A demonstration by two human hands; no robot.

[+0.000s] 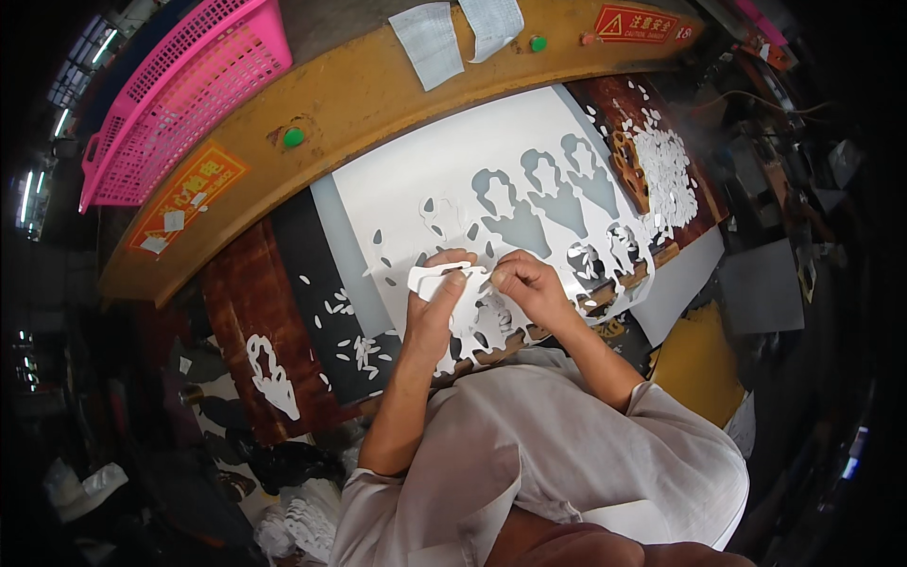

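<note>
White and pierced, the cutout is hovering over the sheet, the left hand gripping it, the right hand pinching its right end. Slivers are lying leftward, a pile far right; beyond the yellow beam, a pink basket is standing.

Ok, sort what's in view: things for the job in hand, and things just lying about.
Job in hand, it seems:
white piece, held by the left hand, with the right hand at its edge
white sheet with cut-outs
small white scraps

Probably just lying about:
pink basket
yellow sheet
</note>
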